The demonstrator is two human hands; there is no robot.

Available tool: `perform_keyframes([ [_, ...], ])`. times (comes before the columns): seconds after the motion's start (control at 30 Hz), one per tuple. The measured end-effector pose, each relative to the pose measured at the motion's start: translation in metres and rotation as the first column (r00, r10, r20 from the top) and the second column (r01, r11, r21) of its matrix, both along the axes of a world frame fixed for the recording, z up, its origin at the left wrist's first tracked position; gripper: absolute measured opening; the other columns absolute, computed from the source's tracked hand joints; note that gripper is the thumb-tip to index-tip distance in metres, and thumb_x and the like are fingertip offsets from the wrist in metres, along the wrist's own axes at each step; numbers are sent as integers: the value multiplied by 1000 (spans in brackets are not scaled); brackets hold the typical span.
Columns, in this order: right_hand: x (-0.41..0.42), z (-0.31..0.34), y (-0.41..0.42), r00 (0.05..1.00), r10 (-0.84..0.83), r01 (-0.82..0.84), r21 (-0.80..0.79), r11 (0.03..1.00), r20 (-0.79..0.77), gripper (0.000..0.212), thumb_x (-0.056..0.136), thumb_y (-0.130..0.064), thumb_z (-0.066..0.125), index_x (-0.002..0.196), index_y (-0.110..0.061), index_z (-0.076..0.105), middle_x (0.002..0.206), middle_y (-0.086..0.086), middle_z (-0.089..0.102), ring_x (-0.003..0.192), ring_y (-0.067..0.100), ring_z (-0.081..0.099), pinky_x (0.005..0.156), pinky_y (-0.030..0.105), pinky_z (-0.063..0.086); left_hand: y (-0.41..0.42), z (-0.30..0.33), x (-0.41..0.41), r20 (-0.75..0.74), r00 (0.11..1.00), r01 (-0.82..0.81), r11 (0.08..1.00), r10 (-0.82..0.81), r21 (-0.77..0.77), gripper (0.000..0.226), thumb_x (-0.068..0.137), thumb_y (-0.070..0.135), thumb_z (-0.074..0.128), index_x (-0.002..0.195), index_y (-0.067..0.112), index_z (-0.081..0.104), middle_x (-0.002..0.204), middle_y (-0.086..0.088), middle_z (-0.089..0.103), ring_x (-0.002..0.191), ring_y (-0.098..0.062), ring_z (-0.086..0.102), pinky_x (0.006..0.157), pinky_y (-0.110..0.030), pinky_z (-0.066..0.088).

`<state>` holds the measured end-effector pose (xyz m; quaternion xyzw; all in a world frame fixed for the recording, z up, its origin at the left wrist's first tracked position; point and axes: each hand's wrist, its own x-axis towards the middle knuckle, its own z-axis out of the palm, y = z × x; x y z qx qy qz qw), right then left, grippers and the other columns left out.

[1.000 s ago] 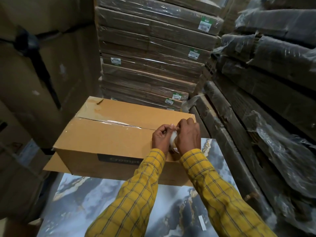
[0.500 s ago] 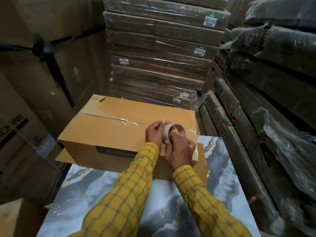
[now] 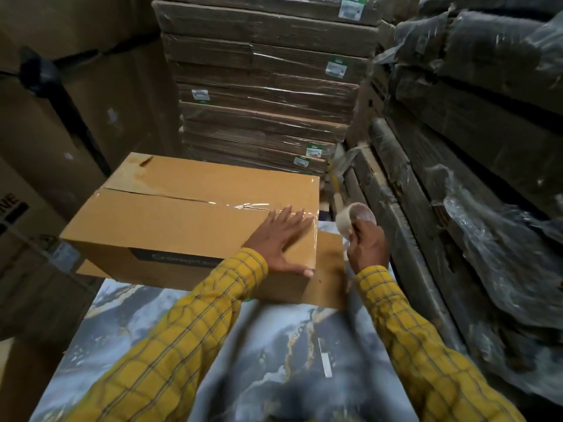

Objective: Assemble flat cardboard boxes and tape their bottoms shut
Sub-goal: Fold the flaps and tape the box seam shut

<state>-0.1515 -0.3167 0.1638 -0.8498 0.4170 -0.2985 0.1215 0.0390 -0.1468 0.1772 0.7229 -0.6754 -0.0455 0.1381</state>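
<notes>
A brown cardboard box (image 3: pixel 189 220) lies on a marble-patterned table (image 3: pixel 274 354), filling its far edge and overhanging the far left corner; clear tape (image 3: pixel 243 206) runs along the seam between its two upper flaps and over the right end; a loose flap (image 3: pixel 330 269) juts out flat from the box's right end, above the table's far right corner. The left hand (image 3: pixel 281 239) lies flat on the box top near that end, fingers straight and spread, pressing the taped part; the right hand (image 3: pixel 365 243), apart from the left and just beside the box's right end, grips a roll of clear tape (image 3: pixel 353 216) with curled fingers. Both arms wear yellow checked sleeves (image 3: pixel 182 330); wrapped bundles of flat cardboard (image 3: pixel 262 86) are stacked behind the table.
</notes>
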Motion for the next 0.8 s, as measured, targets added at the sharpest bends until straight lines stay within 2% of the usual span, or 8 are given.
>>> perform_keyframes([
  [0.1,-33,-48,-19,963,-24,72,171,983,-268,17,89,-14,57,101,-10,69,110,20,69,101,43,62,79,44,53,-4,-4,-2,235,971,26,995,-48,96,128,56,104,30,159,33,2,167,-3,-3,153,-30,-9,122,-57,-5],
  [0.17,-53,-78,-20,933,-9,107,252,962,-359,21,87,-14,57,104,-10,69,120,19,66,111,41,61,84,43,54,-5,-5,-1,286,957,23,994,-54,111,128,58,104,28,160,32,1,168,-4,-4,153,-32,-7,122,-58,-3],
  [0.23,-70,-104,-16,910,-2,143,311,939,-414,33,90,-20,51,117,-11,66,130,18,62,119,40,58,93,43,52,-7,-5,-1,332,942,16,992,-56,121,124,62,103,27,160,31,0,168,-4,-4,153,-33,-6,122,-58,1],
  [0.3,-84,-123,-10,871,13,188,358,914,-491,36,94,-23,48,126,-12,63,131,17,61,118,37,58,96,43,51,-10,-3,-1,349,936,10,993,-52,119,119,65,100,25,159,32,0,168,-4,-3,154,-32,-3,122,-57,3],
  [0.43,-95,-146,0,871,4,213,385,898,-491,39,96,-14,54,134,-12,62,142,17,56,132,33,51,108,38,43,-9,-2,0,347,936,15,994,-51,106,116,67,100,20,159,32,0,168,-3,-2,154,-32,-1,122,-55,2],
  [0.6,-98,-154,10,843,16,246,412,878,-538,32,95,-17,55,125,-17,65,129,17,63,120,36,58,94,40,51,-8,-1,-1,328,944,8,994,-44,111,116,67,100,18,159,33,-1,168,-1,-4,154,-29,-4,123,-53,2],
  [0.7,-97,-150,12,851,-11,277,430,859,-526,31,99,-19,47,124,-14,64,131,18,62,119,36,58,97,42,50,-8,-1,1,324,945,13,994,-49,113,115,68,100,19,159,33,-2,168,-1,-5,154,-29,-5,123,-52,2],
  [0.8,-89,-136,19,864,-68,301,403,864,-498,34,98,-15,50,130,-12,63,132,16,61,122,35,58,100,40,48,-9,-2,3,320,946,8,990,-52,137,115,67,101,18,159,34,-5,168,-1,-7,154,-29,-7,123,-53,2],
])
